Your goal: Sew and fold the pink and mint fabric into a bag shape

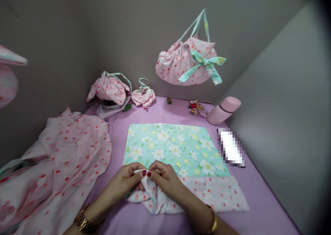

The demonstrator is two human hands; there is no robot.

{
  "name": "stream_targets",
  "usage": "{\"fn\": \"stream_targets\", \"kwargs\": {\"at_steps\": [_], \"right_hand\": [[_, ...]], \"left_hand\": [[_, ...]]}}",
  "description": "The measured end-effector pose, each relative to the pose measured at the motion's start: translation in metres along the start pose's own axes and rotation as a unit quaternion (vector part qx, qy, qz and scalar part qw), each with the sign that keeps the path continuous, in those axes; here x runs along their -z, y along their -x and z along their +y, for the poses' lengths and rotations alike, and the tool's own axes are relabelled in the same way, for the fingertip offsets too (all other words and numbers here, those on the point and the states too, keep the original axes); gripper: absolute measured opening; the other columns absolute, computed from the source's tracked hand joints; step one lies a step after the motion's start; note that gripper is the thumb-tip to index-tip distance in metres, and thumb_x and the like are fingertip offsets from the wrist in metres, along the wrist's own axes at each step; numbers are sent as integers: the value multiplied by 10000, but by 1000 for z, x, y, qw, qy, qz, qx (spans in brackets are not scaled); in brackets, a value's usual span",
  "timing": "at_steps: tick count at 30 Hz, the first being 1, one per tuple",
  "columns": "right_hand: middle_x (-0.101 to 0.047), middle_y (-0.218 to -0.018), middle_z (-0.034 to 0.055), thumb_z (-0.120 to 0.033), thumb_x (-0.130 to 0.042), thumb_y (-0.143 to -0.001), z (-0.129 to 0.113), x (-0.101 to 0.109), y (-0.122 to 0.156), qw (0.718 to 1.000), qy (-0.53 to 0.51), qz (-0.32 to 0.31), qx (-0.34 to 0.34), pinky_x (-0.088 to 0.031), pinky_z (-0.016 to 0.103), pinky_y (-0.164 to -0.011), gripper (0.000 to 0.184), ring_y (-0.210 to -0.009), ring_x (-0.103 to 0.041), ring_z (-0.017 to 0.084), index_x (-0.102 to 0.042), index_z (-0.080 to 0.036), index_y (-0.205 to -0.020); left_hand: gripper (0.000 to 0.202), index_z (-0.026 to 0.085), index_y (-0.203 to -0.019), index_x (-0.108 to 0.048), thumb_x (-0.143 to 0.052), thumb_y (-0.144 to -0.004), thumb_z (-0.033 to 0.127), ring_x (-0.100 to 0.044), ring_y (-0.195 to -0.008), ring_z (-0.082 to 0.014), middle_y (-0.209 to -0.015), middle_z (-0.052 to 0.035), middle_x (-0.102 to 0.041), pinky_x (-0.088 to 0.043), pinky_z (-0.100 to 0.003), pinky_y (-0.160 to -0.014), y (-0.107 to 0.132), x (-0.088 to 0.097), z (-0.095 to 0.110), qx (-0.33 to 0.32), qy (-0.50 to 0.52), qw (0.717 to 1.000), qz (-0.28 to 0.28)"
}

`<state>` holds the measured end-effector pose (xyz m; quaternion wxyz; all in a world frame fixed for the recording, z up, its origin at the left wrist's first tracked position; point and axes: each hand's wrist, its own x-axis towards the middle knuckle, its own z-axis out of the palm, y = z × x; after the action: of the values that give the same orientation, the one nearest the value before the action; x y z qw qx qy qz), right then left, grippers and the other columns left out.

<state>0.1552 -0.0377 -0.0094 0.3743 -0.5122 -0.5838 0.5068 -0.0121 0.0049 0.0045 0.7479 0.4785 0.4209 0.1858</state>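
A rectangular fabric panel (165,142) lies flat in front of me, mint green with white flowers. Along its near edge runs a pink strip of fabric (214,193) with red dots. My left hand (131,178) pinches the gathered pink fabric near its left end, thumb pressed on top. Right beside it, my right hand (165,176) pinches the same fabric, the two thumb tips almost touching. The cloth between them is lifted and folded. Whether a needle or thread is in the fingers is too small to make out.
Pink dotted cloth (74,149) is heaped at the left. Behind are a pink pouch (111,88), a smaller gathered pouch (143,97), a brown spool (169,100) and a red spool (192,106). A pink bottle (223,111) and a blurred-out device (231,147) lie right; a bow-tied bag (186,62) hangs above.
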Motion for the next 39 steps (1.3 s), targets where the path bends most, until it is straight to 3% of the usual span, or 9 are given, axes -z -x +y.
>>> {"fn": "stream_targets", "kwargs": {"at_steps": [7,11,17,20,24,28,32,35,39], "right_hand": [[-471,-584,-75,-224,-458,-863,-12,3,5,990,135,-26,39,-320,182,-498,199,-522,-432,86,-466,-229,-1062],[-584,-877,4,-242,-483,-855,-16,13,10,981,158,75,82,-404,212,-605,272,-647,-512,103,-480,-230,-1127],[-584,-914,51,-241,-466,-868,-6,76,50,918,291,265,36,-399,281,-731,187,-856,-520,176,-541,-197,-1034],[-571,-783,32,-280,-527,-835,5,106,82,881,409,238,-11,-366,295,-710,107,-768,-494,180,-565,-186,-800],[-530,-632,11,-353,-501,-853,16,130,121,834,495,228,-79,-321,267,-639,315,-646,-476,154,-499,-177,-592],[-487,-492,-13,-419,-422,-886,12,157,154,810,509,227,-183,-209,243,-486,409,-481,-430,127,-495,-186,-558],[-502,-478,-1,-450,-418,-879,13,183,179,757,573,245,-196,-178,259,-484,425,-458,-424,135,-495,-192,-550],[-540,-529,23,-456,-400,-884,30,190,178,731,601,270,-180,-212,266,-494,424,-506,-470,159,-497,-198,-562],[-570,-701,69,-431,-413,-876,34,176,147,745,576,330,-72,-339,290,-606,345,-707,-518,206,-518,-193,-650]], "left_hand": [[325,166,-703,-588,-679,-651,473,-412,-383,-76,-452,52,-547,-287,-182,-406,-6,-1,-6,-15,-56,998,1],[390,170,-692,-607,-707,-588,533,-409,-381,-68,-444,58,-518,-296,-164,-388,-6,0,-9,-10,-46,999,16],[432,210,-656,-589,-736,-502,585,-470,-401,-91,-466,58,-502,-370,-173,-389,-9,7,-20,14,-19,999,38],[420,215,-640,-588,-714,-524,599,-448,-369,-91,-432,53,-500,-342,-173,-357,-12,9,-24,-2,-34,999,27],[414,209,-649,-624,-740,-500,577,-467,-357,-99,-398,52,-510,-350,-177,-362,-12,11,-23,4,-25,999,23],[405,207,-677,-637,-743,-513,562,-466,-354,-100,-393,48,-536,-332,-177,-362,-10,2,-23,17,-17,1000,19],[402,195,-711,-617,-672,-604,578,-494,-385,-108,-451,24,-603,-373,-190,-417,-8,-21,-24,3,-52,999,10],[393,171,-754,-603,-633,-662,552,-521,-405,-115,-455,13,-623,-369,-194,-436,-8,-35,-22,-8,-86,996,9],[389,155,-731,-585,-612,-677,539,-522,-381,-118,-426,11,-614,-359,-204,-427,-9,-39,-18,1,-98,995,19]]}}
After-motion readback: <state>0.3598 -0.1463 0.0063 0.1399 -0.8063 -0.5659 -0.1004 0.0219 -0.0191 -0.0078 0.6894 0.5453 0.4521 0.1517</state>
